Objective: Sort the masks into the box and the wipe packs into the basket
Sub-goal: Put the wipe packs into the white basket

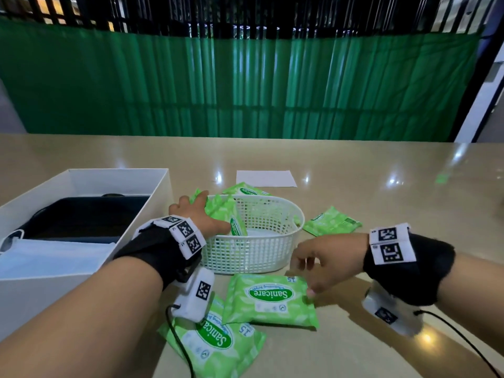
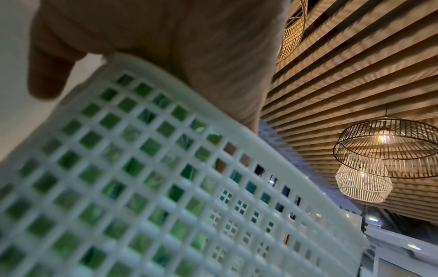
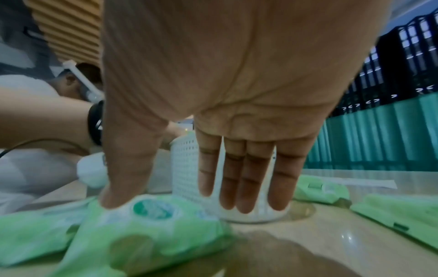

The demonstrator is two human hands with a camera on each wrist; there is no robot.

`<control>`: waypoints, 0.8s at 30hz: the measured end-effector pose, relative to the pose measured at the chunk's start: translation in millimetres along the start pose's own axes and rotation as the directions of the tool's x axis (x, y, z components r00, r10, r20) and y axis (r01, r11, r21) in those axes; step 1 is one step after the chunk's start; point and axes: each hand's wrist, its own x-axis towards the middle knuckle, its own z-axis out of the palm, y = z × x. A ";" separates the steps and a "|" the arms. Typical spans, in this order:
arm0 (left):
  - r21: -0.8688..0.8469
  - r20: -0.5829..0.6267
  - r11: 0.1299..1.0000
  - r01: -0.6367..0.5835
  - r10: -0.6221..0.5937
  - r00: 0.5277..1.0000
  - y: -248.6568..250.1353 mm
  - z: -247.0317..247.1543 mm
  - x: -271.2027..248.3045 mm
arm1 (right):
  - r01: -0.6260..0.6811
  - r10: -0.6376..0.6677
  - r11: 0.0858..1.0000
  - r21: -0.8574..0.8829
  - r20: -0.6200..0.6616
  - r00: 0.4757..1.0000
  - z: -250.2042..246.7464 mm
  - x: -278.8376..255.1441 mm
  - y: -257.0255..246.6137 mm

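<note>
A white mesh basket (image 1: 259, 252) (image 2: 239, 150) (image 3: 187, 165) stands mid-table. Inside it a green wipe pack (image 1: 236, 222) stands on edge. My left hand (image 1: 207, 214) (image 2: 189, 56) reaches over the basket's left rim, index finger and thumb straight, the thumb against that pack. In front of the basket lies another wipe pack (image 1: 270, 298) (image 3: 151, 224). My right hand (image 1: 305, 276) (image 3: 189, 204) hovers at its right edge with straight fingers pointing down; only the thumb touches it. At the left is the white box (image 1: 163, 186), holding a dark mask (image 1: 90, 214) and a pale blue mask (image 1: 54, 255).
More green packs lie around: one under my left wrist (image 1: 215, 345), one right of the basket (image 1: 331, 221) (image 3: 398, 213), some behind it (image 1: 245, 189). A white sheet of paper (image 1: 266, 178) lies further back. A green fence stands behind the table.
</note>
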 end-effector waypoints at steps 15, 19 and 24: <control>0.344 -0.045 0.910 -0.231 0.261 0.964 15.4 -18.9 -16.2 | 0.108 -0.105 0.989 -0.101 0.034 0.994 31.9 20.5 1.2; 0.364 -0.023 0.903 -0.228 0.254 0.967 24.6 -17.5 -16.6 | -0.041 0.040 0.999 -0.029 -0.019 0.999 16.9 5.1 19.0; 0.388 -0.028 0.899 -0.206 0.235 0.972 39.0 -12.1 -11.9 | 0.074 -0.020 0.995 0.063 -0.611 0.792 -22.0 -10.8 26.9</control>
